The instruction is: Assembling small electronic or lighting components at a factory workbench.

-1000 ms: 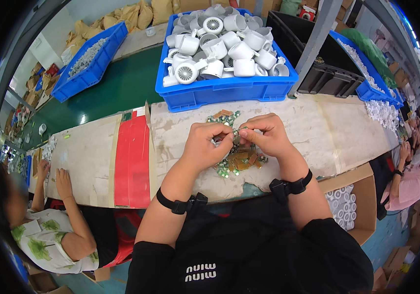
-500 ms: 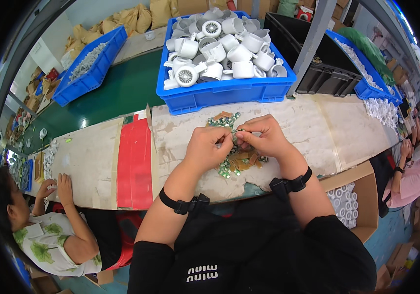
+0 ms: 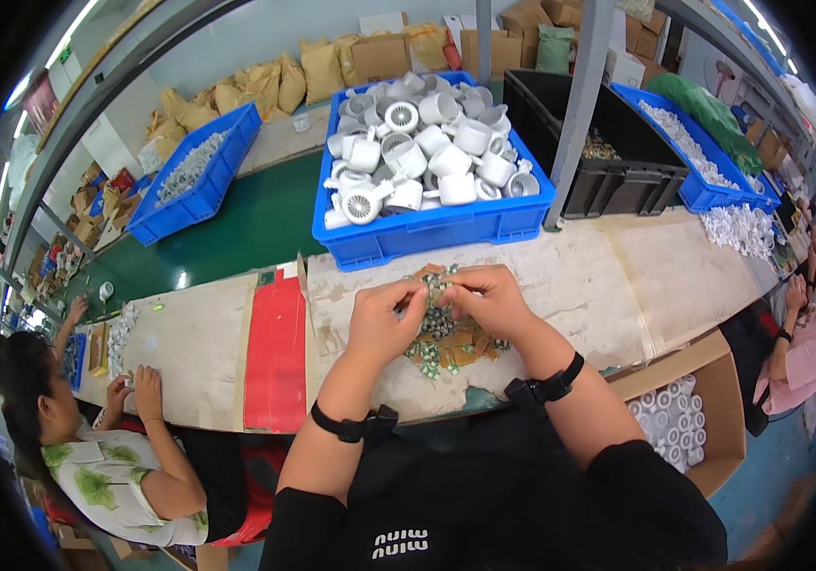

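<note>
Over a heap of small circuit boards (image 3: 438,328), my left hand (image 3: 381,322) and my right hand (image 3: 490,301) are close together, each in a pinch. A small greenish piece (image 3: 435,291) shows between the fingertips and looks like one of the circuit boards. Its outline is partly covered by my fingers and too small to make out fully. The heap holds green pieces with silvery parts and brown-orange flat strips. It lies on the worn beige tabletop just beneath and in front of both hands.
Beyond my hands stands a blue crate (image 3: 437,231) heaped with white round housings with handles. A black crate (image 3: 632,186) and another blue crate (image 3: 713,195) are to its right. An open carton (image 3: 727,457) of white parts sits by my right side. Co-workers (image 3: 122,476) sit on both sides.
The view has tilted up, so the bench appears lower. My hands remain pinched over the heap; the thin piece between them has turned, and my right hand has come a little nearer my left.
</note>
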A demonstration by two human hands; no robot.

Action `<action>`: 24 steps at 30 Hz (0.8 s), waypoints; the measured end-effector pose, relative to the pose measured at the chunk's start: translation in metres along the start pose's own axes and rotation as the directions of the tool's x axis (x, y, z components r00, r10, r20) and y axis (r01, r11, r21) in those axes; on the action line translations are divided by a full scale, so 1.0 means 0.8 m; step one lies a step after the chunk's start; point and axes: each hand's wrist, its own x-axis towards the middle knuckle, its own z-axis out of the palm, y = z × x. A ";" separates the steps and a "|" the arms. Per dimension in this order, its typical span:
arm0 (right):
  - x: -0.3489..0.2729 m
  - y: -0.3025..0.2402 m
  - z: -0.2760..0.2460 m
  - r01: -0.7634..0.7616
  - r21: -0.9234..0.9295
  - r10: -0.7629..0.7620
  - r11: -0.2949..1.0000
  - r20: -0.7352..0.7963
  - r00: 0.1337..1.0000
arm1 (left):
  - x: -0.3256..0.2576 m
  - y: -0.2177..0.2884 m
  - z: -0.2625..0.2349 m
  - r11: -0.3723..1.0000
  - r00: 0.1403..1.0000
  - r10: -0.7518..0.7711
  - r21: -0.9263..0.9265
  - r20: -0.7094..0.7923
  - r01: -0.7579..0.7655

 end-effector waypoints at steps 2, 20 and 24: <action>-0.002 0.012 -0.008 0.008 0.008 -0.007 1.000 -0.068 0.998 | -0.002 -0.004 -0.035 0.978 0.987 -0.106 0.191 0.117 0.082; -0.007 -0.020 -0.004 0.088 -0.238 -0.158 0.967 -0.294 0.942 | -0.095 -0.149 -0.263 0.352 0.887 -0.347 0.835 -0.304 0.423; -0.011 -0.013 -0.010 0.150 -0.362 -0.225 0.920 -0.176 0.958 | -0.024 -0.099 -0.214 0.099 0.643 -0.655 0.798 -0.397 0.594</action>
